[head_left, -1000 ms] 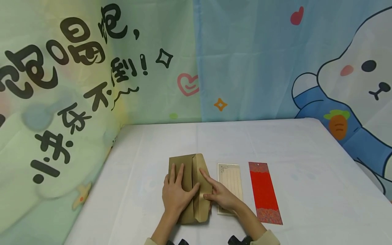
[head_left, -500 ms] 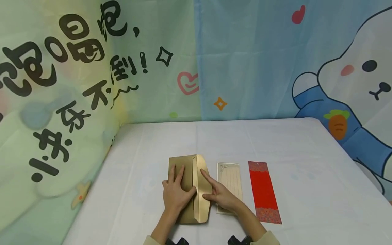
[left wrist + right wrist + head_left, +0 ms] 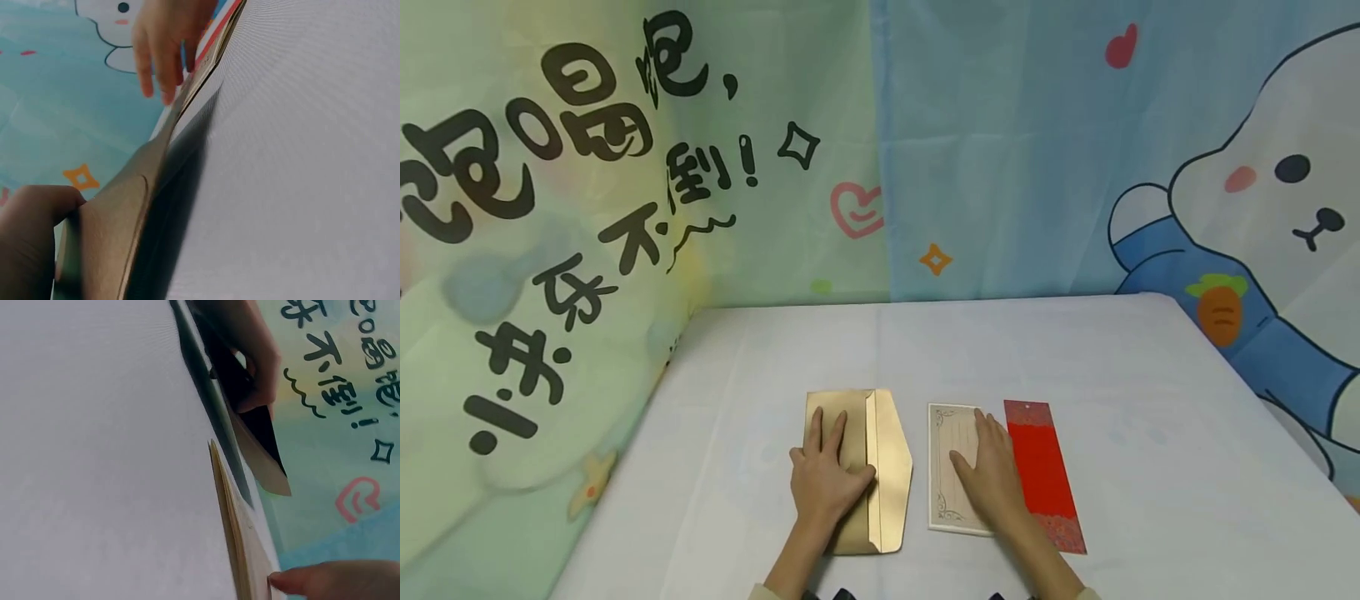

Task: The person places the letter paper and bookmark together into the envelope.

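In the head view a gold envelope (image 3: 891, 492) lies on the table, its flap spread out to the right. My left hand (image 3: 827, 487) rests flat on the envelope's body with fingers extended. Just right of it lies a cream, lined card stack (image 3: 946, 492) with ornamented corners. My right hand (image 3: 996, 479) is over this stack, fingers fairly straight, covering its right part. In the right wrist view, the right thumb (image 3: 312, 578) meets the stack's upper face; several layers show along its edge. Whether the other fingertips touch the stack, I cannot tell.
A red paper strip (image 3: 1045, 467) with patterned ends lies right of the card stack, partly behind the right hand. A white cloth (image 3: 760, 358) covers the table. Printed curtains (image 3: 1000, 167) stand at the back and left.
The right hand has left the envelope's flap and moved right, over the card stack. The flap now lies flatter. The left hand has stayed on the envelope.
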Available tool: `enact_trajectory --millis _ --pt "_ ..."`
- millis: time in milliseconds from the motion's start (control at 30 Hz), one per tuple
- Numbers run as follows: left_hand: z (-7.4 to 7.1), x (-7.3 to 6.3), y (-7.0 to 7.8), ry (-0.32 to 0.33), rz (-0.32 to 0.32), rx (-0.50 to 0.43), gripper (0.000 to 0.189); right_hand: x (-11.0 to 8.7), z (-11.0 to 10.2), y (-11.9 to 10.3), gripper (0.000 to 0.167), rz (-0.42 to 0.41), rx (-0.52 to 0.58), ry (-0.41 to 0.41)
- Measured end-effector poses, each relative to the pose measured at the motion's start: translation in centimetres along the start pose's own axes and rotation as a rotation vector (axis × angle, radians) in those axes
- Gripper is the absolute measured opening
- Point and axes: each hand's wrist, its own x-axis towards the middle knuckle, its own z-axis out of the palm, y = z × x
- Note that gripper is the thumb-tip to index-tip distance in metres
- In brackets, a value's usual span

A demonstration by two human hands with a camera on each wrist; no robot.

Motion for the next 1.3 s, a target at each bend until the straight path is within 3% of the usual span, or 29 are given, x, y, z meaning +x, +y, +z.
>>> enact_trajectory --millis 200,400,633,800,933,1033,1167,1233,1300 --pt "0.2 -0.4 -0.2 -0.044 0.028 0.031 0.084 0.6 1.0 1.1 0.073 -0.006 -0.001 -0.015" --pt "0.3 -0.8 -0.5 -0.011 0.052 0.035 0.083 0.4 1.3 1.1 0.078 0.032 0.024 -0.009" --pt "0.3 -0.9 -0.5 -0.008 0.057 0.027 0.082 0.4 1.7 1.1 0.070 0.108 0.207 0.084" --pt "0.4 -0.7 -0.6 -0.006 0.068 0.042 0.081 0.9 1.8 1.2 0.067 0.085 0.312 0.170" --pt "0.4 -0.6 -0.6 0.000 0.075 0.054 0.081 0.9 1.7 1.1 0.057 0.075 0.312 0.191" --pt "0.3 -0.6 -0.6 -0.003 0.073 0.057 0.081 1.0 1.3 1.0 0.047 0.087 0.259 0.148" --pt "0.3 -0.4 -0.5 -0.007 0.072 0.059 0.081 1.1 0.4 0.8 0.040 0.127 0.200 0.031" --pt "0.3 -0.4 -0.5 -0.009 0.074 0.059 0.080 1.2 -0.4 0.8 0.043 0.153 0.214 -0.052" --pt "0.3 -0.3 -0.5 -0.012 0.076 0.059 0.080 1.2 -1.3 0.8 0.052 0.164 0.303 -0.160"
